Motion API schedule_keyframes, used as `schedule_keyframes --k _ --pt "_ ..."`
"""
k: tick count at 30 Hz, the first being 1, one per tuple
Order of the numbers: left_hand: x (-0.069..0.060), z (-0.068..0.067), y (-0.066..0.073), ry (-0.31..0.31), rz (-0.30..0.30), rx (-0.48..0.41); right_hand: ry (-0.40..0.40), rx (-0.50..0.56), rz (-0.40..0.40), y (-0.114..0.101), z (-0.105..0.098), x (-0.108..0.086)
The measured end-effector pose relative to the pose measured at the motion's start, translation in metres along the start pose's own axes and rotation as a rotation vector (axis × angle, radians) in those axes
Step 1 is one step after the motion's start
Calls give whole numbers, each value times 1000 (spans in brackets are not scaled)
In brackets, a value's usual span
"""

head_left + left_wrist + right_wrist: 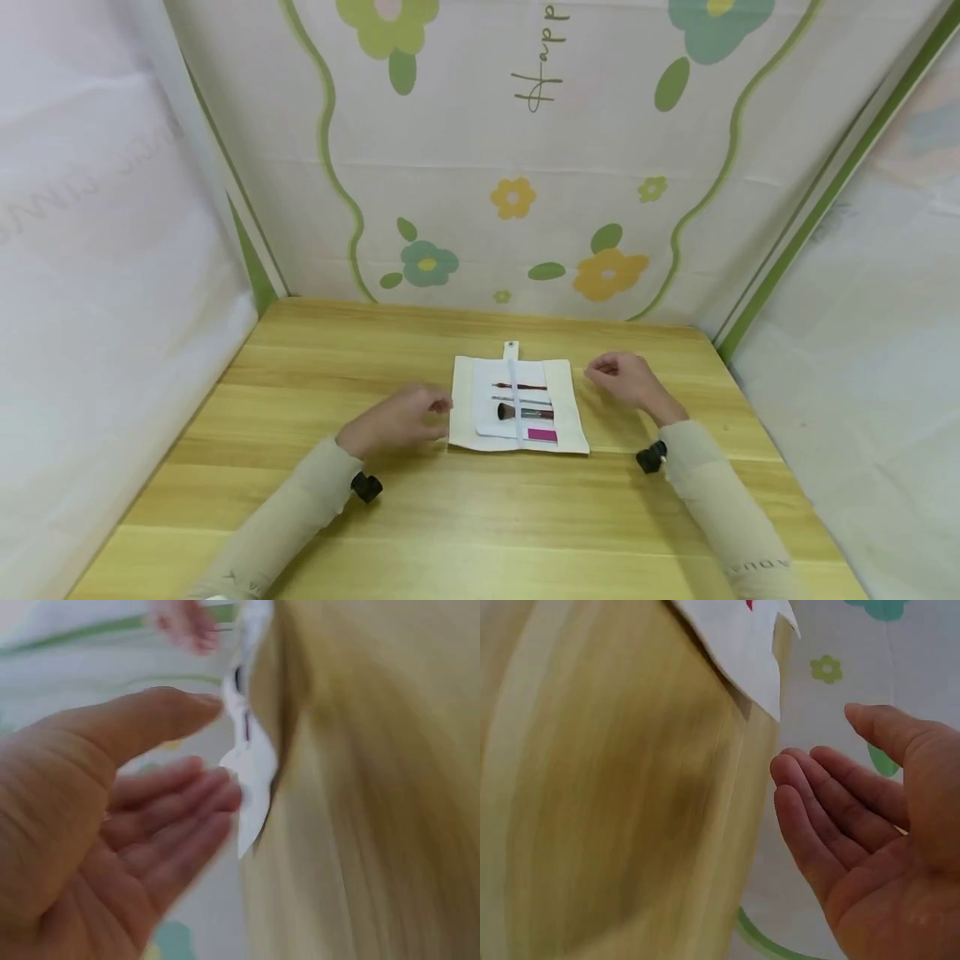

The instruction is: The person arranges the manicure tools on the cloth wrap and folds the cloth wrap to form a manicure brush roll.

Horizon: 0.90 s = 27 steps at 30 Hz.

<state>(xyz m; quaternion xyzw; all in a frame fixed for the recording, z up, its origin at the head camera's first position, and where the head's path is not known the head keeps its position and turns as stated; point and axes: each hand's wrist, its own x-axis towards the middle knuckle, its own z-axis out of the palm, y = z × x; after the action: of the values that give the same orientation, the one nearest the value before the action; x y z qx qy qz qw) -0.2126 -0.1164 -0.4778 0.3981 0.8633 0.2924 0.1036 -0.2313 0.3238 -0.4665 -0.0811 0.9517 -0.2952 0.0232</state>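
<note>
A cream fabric brush case [463,417] lies spread open on the wooden table, its snap tab [512,348] pointing to the far side. Under its white elastic band sit a fluffy makeup brush [517,412], two thin brush-like tools and a magenta piece [542,435]. My left hand [401,419] is at the case's left edge, thumb apart from the fingers; whether it touches the edge is hard to tell. In the left wrist view the hand [142,817] holds nothing. Right of the case, my right hand [862,825] hovers empty with relaxed fingers.
The wooden table [480,533] runs back to a white flower-printed cloth [450,167]. White cloth walls [97,292] stand along both sides. Each wrist carries a small black camera [367,487].
</note>
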Motion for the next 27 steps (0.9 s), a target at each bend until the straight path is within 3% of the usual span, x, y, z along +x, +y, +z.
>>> schedule_keyframes --k 4,6,8,10,15,18,21,27 --pt "-3 5 12 58 211 355 -36 -145 -278 -8 0 -28" --pt "-2 7 15 66 267 445 -36 -215 -438 -10 6 -41" --pt "-1 11 16 60 282 480 -14 -300 -583 -8 16 -51" --pt "0 14 14 62 295 490 7 -357 -673 -5 26 -60" --pt "2 18 12 54 323 481 6 -427 -687 -1 41 -73" --pt "2 19 11 60 324 440 -2 -431 -670 -2 43 -74" --pt "2 18 7 58 270 299 3 -430 -663 -4 40 -73" --pt "5 14 0 90 5 -97 36 -324 -606 -6 32 -66"
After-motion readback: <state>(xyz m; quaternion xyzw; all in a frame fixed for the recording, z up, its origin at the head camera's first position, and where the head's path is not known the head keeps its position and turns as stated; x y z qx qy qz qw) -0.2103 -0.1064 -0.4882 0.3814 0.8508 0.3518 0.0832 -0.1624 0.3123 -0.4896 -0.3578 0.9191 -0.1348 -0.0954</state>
